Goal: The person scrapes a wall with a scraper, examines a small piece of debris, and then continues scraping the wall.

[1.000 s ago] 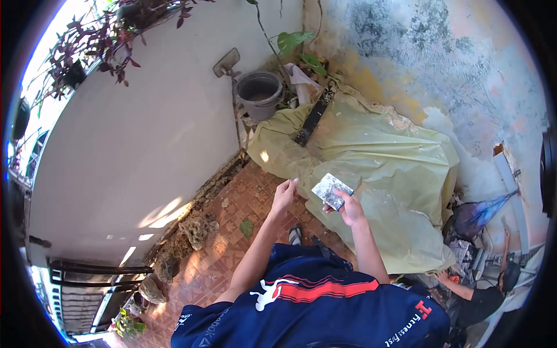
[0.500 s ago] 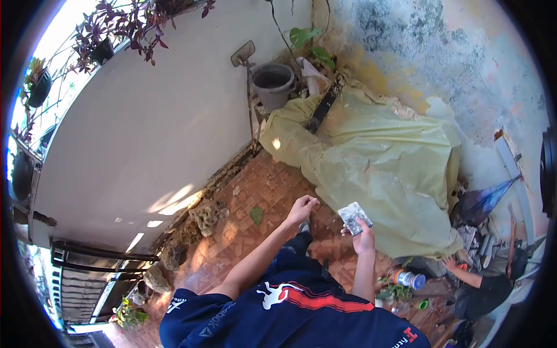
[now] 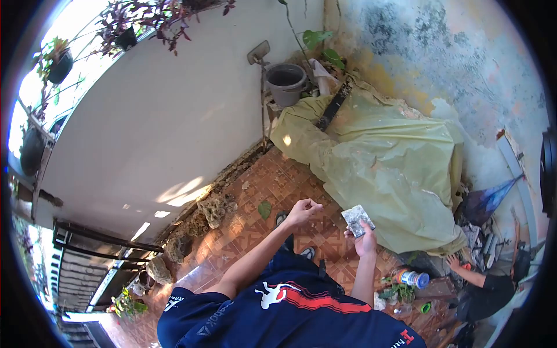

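My right hand (image 3: 364,239) grips a flat, square piece (image 3: 358,219) with a mottled grey and white face. The thumb lies over its near corner, and the fingers curl beneath it. To the left, my left hand (image 3: 304,212) is held over the tiled floor (image 3: 249,243) with its fingers drawn together. Whatever those fingers may hold is too small or hidden to make out. A pale green sheet (image 3: 389,180) spreads just beyond the square piece, draped over something I cannot see.
A grey bucket (image 3: 285,84) stands in the far corner beside a long-handled tool (image 3: 259,52). Rough stones (image 3: 216,210) line the left wall. At lower right, another person (image 3: 490,296) reaches toward the sheet, near a blue-lidded jar (image 3: 419,281). A dark beam (image 3: 335,106) crosses the sheet.
The view has shifted a little, and the surroundings on the left sit further right. My left hand's fingers reach out slightly more. My right hand keeps hold of the square piece.
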`<state>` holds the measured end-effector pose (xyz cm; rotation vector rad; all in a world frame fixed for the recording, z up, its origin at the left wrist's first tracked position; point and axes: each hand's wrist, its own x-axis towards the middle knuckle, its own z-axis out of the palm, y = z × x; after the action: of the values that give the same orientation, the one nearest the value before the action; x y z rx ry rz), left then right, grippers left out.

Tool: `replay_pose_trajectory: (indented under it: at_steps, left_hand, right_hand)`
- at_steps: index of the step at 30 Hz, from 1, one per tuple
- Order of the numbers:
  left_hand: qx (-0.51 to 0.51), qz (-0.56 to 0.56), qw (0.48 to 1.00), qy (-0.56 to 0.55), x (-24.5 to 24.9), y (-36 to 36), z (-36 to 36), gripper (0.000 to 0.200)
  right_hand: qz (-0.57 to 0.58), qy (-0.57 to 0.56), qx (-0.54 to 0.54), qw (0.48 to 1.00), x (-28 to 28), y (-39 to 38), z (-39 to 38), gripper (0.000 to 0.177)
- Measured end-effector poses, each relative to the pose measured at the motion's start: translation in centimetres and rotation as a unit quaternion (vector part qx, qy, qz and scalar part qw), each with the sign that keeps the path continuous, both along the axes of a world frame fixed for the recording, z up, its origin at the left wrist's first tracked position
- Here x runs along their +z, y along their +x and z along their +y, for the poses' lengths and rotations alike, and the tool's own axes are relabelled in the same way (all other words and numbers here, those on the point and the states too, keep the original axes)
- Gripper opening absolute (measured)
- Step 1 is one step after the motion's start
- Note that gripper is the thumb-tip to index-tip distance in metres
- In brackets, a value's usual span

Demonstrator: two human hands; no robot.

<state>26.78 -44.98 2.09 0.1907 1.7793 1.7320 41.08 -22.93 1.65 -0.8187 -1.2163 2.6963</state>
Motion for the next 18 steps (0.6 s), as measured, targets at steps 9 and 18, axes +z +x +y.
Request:
replay_pose_trajectory:
  at_steps: [9,18]
  left_hand:
    - [0.079,0.000,0.996,0.028,2.6,-1.2,-2.7,0.030]
    - [0.128,-0.021,0.991,0.017,1.8,-5.0,-7.7,0.031]
  right_hand:
    - [0.033,0.012,0.060,0.998,2.7,-6.3,-1.1,0.032]
    - [0.007,-0.003,0.151,0.988,1.4,-12.1,-6.8,0.032]
